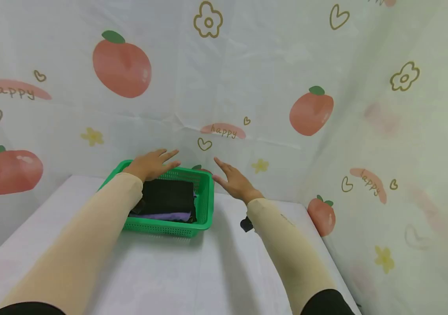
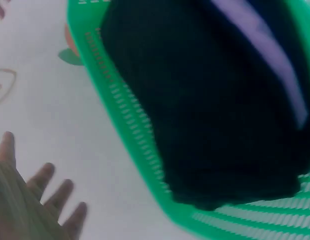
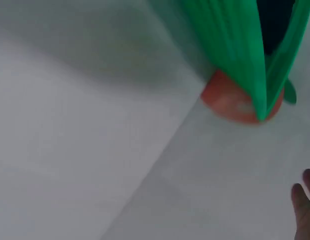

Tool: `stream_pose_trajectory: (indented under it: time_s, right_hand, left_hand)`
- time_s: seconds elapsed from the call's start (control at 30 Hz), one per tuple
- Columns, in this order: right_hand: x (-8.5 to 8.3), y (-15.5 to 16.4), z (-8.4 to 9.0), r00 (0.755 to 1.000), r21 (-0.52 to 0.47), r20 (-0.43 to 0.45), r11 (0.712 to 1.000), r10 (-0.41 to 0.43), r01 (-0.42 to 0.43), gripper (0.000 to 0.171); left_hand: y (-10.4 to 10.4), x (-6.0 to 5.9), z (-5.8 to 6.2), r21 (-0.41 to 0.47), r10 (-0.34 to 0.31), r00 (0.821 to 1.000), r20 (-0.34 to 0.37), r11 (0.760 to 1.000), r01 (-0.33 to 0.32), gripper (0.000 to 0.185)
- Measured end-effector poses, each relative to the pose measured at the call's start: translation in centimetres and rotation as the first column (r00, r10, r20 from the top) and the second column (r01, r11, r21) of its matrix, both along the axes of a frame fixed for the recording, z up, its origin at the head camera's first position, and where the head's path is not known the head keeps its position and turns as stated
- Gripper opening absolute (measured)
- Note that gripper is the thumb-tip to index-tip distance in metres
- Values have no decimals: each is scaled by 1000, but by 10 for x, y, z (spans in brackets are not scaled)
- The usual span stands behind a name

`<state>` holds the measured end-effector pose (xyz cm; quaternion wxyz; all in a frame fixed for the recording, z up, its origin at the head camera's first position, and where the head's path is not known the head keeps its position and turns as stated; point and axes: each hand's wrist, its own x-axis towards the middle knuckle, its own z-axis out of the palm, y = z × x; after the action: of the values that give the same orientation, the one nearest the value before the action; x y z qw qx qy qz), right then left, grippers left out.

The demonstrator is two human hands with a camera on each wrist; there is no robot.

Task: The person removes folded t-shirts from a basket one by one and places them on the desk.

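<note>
From the head, both hands are hovering flat-fingered: left hand (image 1: 150, 165) over the green basket's (image 1: 206, 205) far rim, right hand (image 1: 234, 181) beside it. Left wrist: folded black cloth (image 2: 205, 110) is filling the basket. Right wrist: a careless nudge risks sliding it.

The only readable writing was the word "happy", printed in thin brown script on pink brush-stroke patches of the patterned cloth backdrop (image 1: 271, 57). One such patch (image 1: 8, 89) stood at the far left of the head view, and another (image 1: 223, 130) sat at the middle just above the hands. A third patch (image 1: 369, 183) on the right wall ran slantwise, its word harder to read.
</note>
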<state>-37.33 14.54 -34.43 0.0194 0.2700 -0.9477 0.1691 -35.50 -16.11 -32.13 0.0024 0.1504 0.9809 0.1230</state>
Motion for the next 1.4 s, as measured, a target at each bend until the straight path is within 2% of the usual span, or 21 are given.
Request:
stream_pose_trajectory:
  time_s: [0.13,0.27,0.33,0.43,0.57,0.63,0.7,0.83,0.9,1.03,1.17,1.3,1.4]
  right_hand:
    - [8,-26,-22,994,-147,106,989,16,-1,67]
    - [13,-49,-35,975,-289,218,957,28,38,68]
    - [15,-58,-39,961,-340,275,937,15,82,68]
    - [18,-69,-43,934,-384,357,907,-24,170,71]
    - [23,-84,-46,885,-438,465,862,-26,255,77]
    - [26,-89,-49,858,-453,513,843,-20,291,78]
    - [28,-94,-54,820,-471,572,810,-20,349,78]
    - [30,-100,-67,777,-493,626,742,-60,455,76]
    - [31,-104,-72,774,-507,628,717,-73,479,75]
    - [30,-110,-78,783,-525,617,698,-80,486,75]
    - [29,-112,-83,783,-536,613,671,-109,512,74]
    - [28,-113,-89,783,-535,611,670,-114,515,76]
    - [27,-113,-94,790,-531,603,685,-107,498,76]
  left_hand:
    - [-19,5,-19,54,55,998,42,997,-57,79]
    - [-40,9,-35,93,115,990,81,988,-123,83]
    - [-48,9,-42,116,127,986,108,983,-140,85]
    - [-55,12,-51,195,119,981,151,970,-148,86]
    - [-62,18,-60,293,116,975,192,941,-169,84]
    - [-63,20,-64,310,125,969,212,932,-188,83]
    - [-63,22,-68,324,117,963,243,926,-194,83]
    - [-61,23,-72,343,76,951,300,921,-182,83]
    - [-61,25,-74,340,71,947,313,923,-181,85]
    - [-68,24,-78,318,98,949,301,927,-196,89]
    - [-74,25,-89,303,108,970,218,937,-173,93]
    - [-77,26,-102,298,118,987,110,943,-146,92]
    - [-77,26,-110,315,114,990,84,940,-135,88]
